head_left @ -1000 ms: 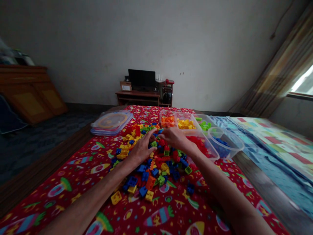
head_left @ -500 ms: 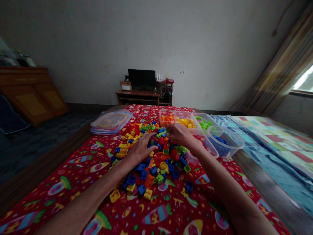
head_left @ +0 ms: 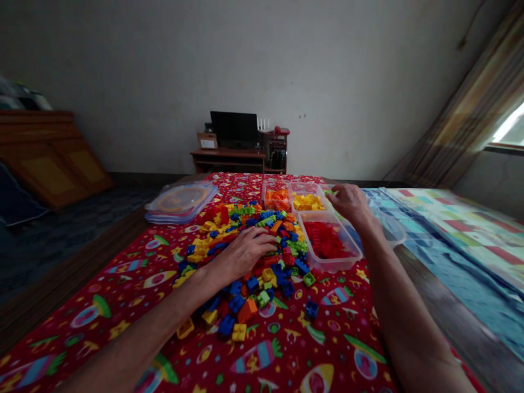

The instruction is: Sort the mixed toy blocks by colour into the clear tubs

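A heap of mixed toy building bricks [head_left: 235, 303] in blue, yellow, red, green and orange lies on the red patterned cloth. My left hand [head_left: 248, 252] rests over the heap, palm down, with its fingers stretched out and apart, holding nothing. At the back right, my right hand [head_left: 351, 204] is above the clear tub with green bricks [head_left: 328, 192], most of which it covers. Its fingers are bent together, and whatever is between them is hidden. Nearby stand tubs of orange bricks [head_left: 277, 200], yellow bricks [head_left: 308, 202] and red bricks [head_left: 326, 239].
Beyond my right wrist is a round clear tub [head_left: 395, 229], partly hidden. Stacked clear lids [head_left: 182, 202] lie at the table's far left. A bed [head_left: 462, 234] adjoins the right side. A monitor [head_left: 234, 130] stands on a desk by the wall.
My right hand has moved right from the heap to the green-brick tub, uncovering the red-brick tub. My left hand has shifted slightly right and nearer to me over the heap.
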### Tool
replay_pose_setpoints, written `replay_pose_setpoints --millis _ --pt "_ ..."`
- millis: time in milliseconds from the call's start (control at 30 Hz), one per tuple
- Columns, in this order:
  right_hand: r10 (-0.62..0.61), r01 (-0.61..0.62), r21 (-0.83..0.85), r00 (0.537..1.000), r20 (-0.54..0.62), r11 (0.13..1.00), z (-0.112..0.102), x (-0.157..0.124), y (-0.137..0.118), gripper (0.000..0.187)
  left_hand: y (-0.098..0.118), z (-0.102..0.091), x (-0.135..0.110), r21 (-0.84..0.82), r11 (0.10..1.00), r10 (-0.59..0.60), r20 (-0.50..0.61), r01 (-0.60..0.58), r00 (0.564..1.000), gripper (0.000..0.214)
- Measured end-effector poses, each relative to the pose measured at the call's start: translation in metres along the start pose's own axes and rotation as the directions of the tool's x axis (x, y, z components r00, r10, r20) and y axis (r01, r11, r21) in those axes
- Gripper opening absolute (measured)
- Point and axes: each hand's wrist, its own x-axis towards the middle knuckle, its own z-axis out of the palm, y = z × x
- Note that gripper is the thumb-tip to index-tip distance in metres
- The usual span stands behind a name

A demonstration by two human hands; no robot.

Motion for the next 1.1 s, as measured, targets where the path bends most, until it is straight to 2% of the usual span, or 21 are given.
replay_pose_setpoints --millis 133,300,367,433,500,533,600,633,700,767,833,967,1100 --pt "-0.021 0.02 0.018 0.999 0.04 1.0 0.003 0.0 -0.005 0.034 -0.002 -0.001 0.001 -0.012 0.998 -0.067 -0.052 0.067 0.996 0.016" --pt "-0.009 0.009 -0.011 0.999 0.05 1.0 0.001 0.001 -0.001 0.033 -0.001 -0.009 0.001 -0.062 0.992 -0.119 -0.08 0.114 0.99 0.016" --pt "-0.002 0.004 -0.022 0.999 0.052 1.0 -0.001 0.002 0.002 0.034 0.001 -0.014 0.002 -0.125 0.982 -0.155 -0.116 0.141 0.981 0.013" --pt "0.006 -0.003 -0.036 0.997 0.08 0.999 -0.004 0.003 0.007 0.035 0.002 -0.018 0.004 -0.23 0.949 -0.256 -0.156 0.217 0.954 0.007" --pt "0.008 -0.001 -0.043 0.986 0.164 0.999 -0.005 0.004 0.013 0.033 0.004 -0.021 0.006 -0.388 0.865 -0.403 -0.157 0.319 0.902 0.003" --pt "0.013 -0.004 -0.043 0.975 0.22 0.999 -0.005 0.005 0.016 0.031 0.004 -0.022 0.007 -0.486 0.799 -0.471 -0.137 0.355 0.872 0.008" --pt "0.028 -0.022 -0.023 0.954 0.298 0.999 -0.002 0.008 0.024 0.028 0.007 -0.024 0.01 -0.679 0.63 -0.568 -0.072 0.377 0.82 0.02" --pt "0.043 -0.043 -0.008 0.954 0.295 0.999 0.0 0.009 0.028 0.028 0.008 -0.025 0.011 -0.752 0.543 -0.6 -0.038 0.372 0.799 0.025" --pt "0.09 -0.094 0.008 0.975 0.204 0.996 0.006 0.011 0.035 0.031 0.013 -0.028 0.012 -0.832 0.41 -0.651 0.02 0.374 0.759 0.035" --pt "0.132 -0.132 -0.003 0.988 0.077 0.991 0.011 0.012 0.039 0.033 0.018 -0.033 0.013 -0.853 0.334 -0.69 0.068 0.4 0.72 0.038" --pt "0.135 -0.135 -0.021 0.991 0.001 0.991 0.013 0.012 0.041 0.034 0.022 -0.037 0.012 -0.864 0.277 -0.721 0.102 0.421 0.685 0.038" --pt "0.031 -0.029 0.032 0.998 -0.063 0.999 0.005 0.011 0.028 0.032 0.023 -0.039 0.01 -0.898 0.147 -0.756 0.169 0.416 0.632 0.048" --pt "-0.162 0.173 0.188 0.984 -0.073 0.967 -0.008 -0.001 -0.015 0.031 0.021 -0.035 0.01 -0.904 0.076 -0.741 0.232 0.422 0.63 0.054"
